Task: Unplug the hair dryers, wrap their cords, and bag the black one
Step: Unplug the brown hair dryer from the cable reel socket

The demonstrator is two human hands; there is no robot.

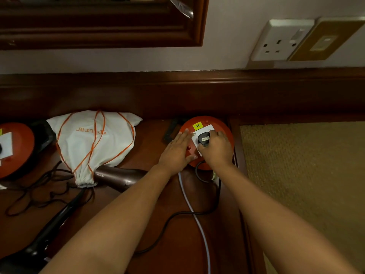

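Note:
A black plug (203,139) sits in the white socket face of a round orange extension reel (227,131) on the dark wooden desk (154,224). My right hand (216,149) grips the plug with curled fingers. My left hand (176,150) presses flat on the reel beside it, fingers straight. The plug's black cord (171,216) loops back across the desk. A dark brown hair dryer (120,177) lies left of my left forearm, partly under a white drawstring bag (92,143) with orange strings. A black hair dryer (51,226) lies at the lower left.
A second orange reel (17,149) stands at the left edge, with thin black cord (29,194) tangled below it. A white cable (197,218) runs down the desk. A wall socket (280,40) is up right, and a mirror frame (98,34) is above. Woven carpet (302,184) lies right.

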